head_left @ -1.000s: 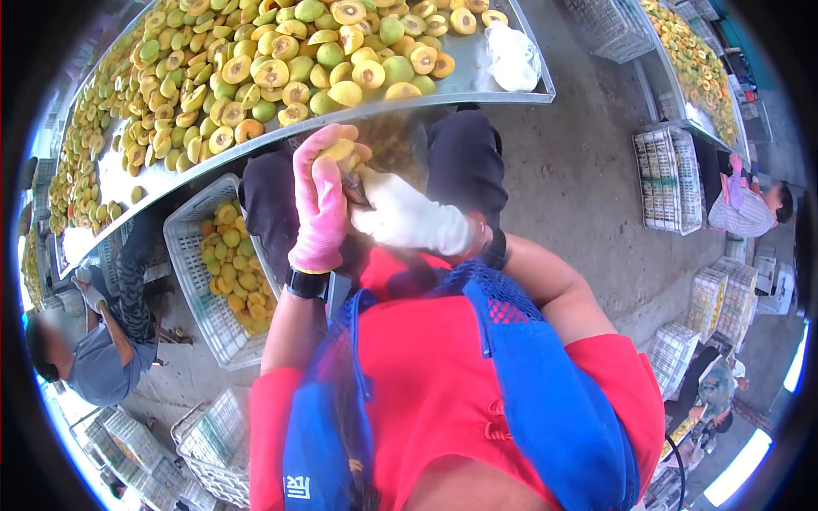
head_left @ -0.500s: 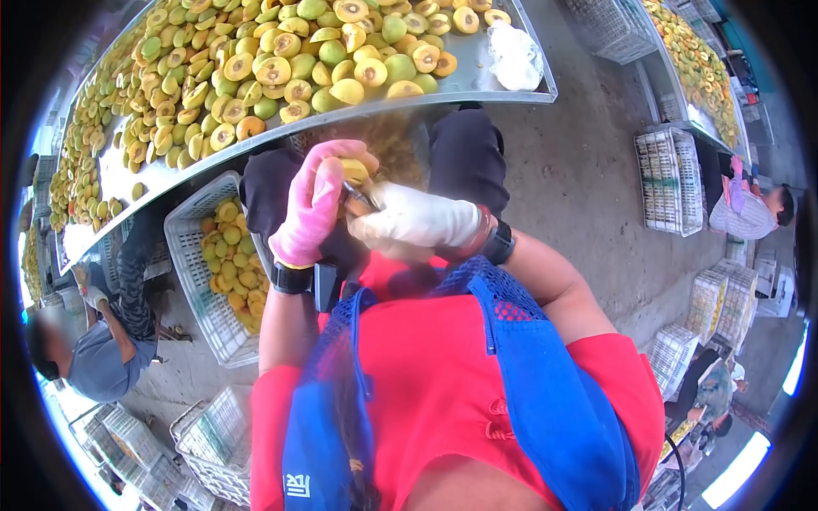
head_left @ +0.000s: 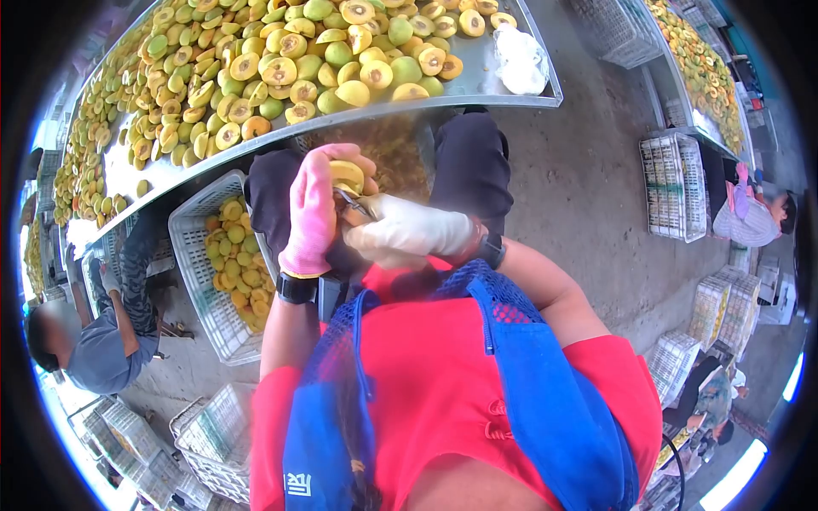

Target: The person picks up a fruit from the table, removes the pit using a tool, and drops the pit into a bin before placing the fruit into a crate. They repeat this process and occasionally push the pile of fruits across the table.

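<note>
My left hand (head_left: 317, 209), in a pink glove, is closed round a yellow-green fruit (head_left: 347, 176) above my lap. My right hand (head_left: 409, 228), in a white glove, grips a small metal tool (head_left: 352, 205) whose tip meets the lower side of the fruit. Just beyond my hands, the metal table (head_left: 477, 91) bears a spread of halved fruit (head_left: 279, 71), many with brown centres. Part of the tool is hidden inside my right hand.
A white crate (head_left: 198, 289) of fruit stands on the floor beside my leg. On the table corner lies a white plastic bag (head_left: 521, 60). A co-worker (head_left: 106, 349) sits at the left; another (head_left: 750, 213) is at the right, near a crate (head_left: 673, 187).
My left hand has turned slightly, and its fingers now sit more spread behind the fruit. The fruit shows more of its cut side. The left co-worker's arms have moved toward the table.
</note>
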### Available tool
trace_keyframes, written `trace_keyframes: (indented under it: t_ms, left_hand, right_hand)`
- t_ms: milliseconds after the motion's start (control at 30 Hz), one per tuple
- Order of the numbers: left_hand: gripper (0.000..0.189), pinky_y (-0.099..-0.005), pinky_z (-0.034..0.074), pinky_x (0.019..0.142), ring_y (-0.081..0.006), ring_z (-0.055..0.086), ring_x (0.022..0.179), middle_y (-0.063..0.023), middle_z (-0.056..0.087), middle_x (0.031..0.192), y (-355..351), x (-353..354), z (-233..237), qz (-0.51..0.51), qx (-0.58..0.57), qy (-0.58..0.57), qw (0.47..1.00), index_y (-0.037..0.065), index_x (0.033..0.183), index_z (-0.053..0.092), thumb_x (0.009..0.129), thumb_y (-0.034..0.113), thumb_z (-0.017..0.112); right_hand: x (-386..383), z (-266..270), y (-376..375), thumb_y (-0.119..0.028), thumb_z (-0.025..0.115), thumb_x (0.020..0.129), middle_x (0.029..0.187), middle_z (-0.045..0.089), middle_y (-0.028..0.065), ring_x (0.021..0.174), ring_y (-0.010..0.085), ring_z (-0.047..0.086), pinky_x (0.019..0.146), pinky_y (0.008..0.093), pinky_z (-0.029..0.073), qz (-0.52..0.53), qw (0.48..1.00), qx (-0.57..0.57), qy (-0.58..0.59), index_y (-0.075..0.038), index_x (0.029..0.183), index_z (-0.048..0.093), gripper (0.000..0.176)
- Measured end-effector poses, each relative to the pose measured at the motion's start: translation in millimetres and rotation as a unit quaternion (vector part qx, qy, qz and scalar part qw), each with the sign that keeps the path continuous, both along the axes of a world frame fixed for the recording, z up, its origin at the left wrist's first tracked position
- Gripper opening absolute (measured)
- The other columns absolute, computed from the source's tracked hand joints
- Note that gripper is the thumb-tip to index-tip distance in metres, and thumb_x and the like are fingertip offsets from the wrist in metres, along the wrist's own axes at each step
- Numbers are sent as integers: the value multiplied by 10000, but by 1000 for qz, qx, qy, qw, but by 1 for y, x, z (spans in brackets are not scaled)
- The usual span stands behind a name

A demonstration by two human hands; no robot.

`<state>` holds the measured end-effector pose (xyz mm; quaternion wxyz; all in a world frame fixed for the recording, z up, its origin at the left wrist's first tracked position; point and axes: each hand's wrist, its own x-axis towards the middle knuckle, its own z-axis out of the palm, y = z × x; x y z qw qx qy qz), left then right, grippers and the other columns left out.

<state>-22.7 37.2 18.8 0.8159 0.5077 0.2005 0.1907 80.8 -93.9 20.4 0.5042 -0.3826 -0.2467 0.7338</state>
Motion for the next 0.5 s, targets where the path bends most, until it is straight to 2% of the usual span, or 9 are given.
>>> trace_keyframes:
  t_ms: [67, 133, 167, 267, 333, 400, 433, 467, 500]
  left_hand:
    - [542, -340, 573, 687, -212, 681, 777, -154, 693, 987, 3, 3, 1, 55, -10, -1, 998, -2, 1189, 573, 1055, 502, 426]
    - [570, -335, 572, 689, -224, 684, 771, -160, 698, 976, 14, 0, 4, 108, -64, -10, 992, -3, 1188, 569, 1047, 530, 423]
    - [606, -335, 573, 677, -238, 689, 756, -174, 703, 968, 19, -4, 7, 174, -22, 33, 984, -3, 1188, 568, 1035, 564, 420]
    - [540, -305, 563, 660, -223, 688, 753, -171, 701, 977, 56, -42, 13, 245, 129, 100, 956, -31, 1198, 556, 1064, 472, 412]
    - [462, -280, 540, 802, -209, 679, 938, -115, 698, 1053, 101, -87, -16, 281, 273, 192, 900, -15, 1201, 612, 1058, 403, 476]
    - [439, -361, 492, 939, -264, 655, 1055, -157, 680, 1155, 119, -106, -8, 270, 419, 398, 770, 1, 1221, 637, 1037, 386, 532]
    - [443, -381, 483, 954, -290, 645, 1078, -182, 675, 1159, 124, -108, -11, 274, 466, 393, 744, 1, 1217, 641, 1031, 390, 541]
    - [446, -400, 475, 970, -317, 636, 1102, -207, 671, 1162, 130, -108, -15, 279, 511, 386, 716, 0, 1213, 645, 1025, 393, 550]
    - [440, -408, 467, 980, -332, 627, 1114, -209, 667, 1172, 127, -96, -7, 272, 493, 379, 734, 2, 1214, 646, 1019, 386, 557]
  right_hand:
    - [-4, -2, 4, -152, 568, 960, 668, 443, -48, 504, 61, 428, 429, 227, 349, -26, 997, 15, -67, -113, 928, 490, 92]
    - [-8, -9, 4, -156, 615, 944, 727, 537, -30, 594, 86, 508, 518, 267, 409, -49, 991, 43, -115, -87, 957, 551, 95]
    - [-10, -14, 3, -157, 639, 936, 757, 584, -21, 639, 98, 547, 562, 287, 440, -62, 987, 56, -138, -74, 971, 581, 107]
    - [-11, -38, -3, -112, 645, 897, 752, 612, 25, 660, 139, 560, 586, 335, 461, -143, 868, 241, -410, -59, 906, 618, 61]
    - [-3, -32, -8, -171, 627, 885, 728, 613, 74, 637, 179, 572, 575, 351, 456, -91, 863, 143, -476, -31, 840, 616, 147]
    - [6, -43, -4, -217, 607, 895, 717, 605, 69, 608, 184, 567, 553, 349, 450, -21, 937, -93, -337, -24, 842, 606, 199]
    - [7, -46, -2, -237, 590, 930, 657, 529, 28, 516, 139, 522, 461, 301, 417, 10, 944, -113, -311, -18, 953, 549, 224]
    - [10, -47, -3, -244, 592, 932, 667, 535, 31, 518, 141, 523, 461, 306, 418, 9, 949, -127, -288, -19, 953, 551, 229]
    - [10, -25, -4, -250, 595, 935, 677, 541, 34, 519, 143, 524, 460, 310, 419, 10, 954, -143, -264, -21, 953, 553, 233]
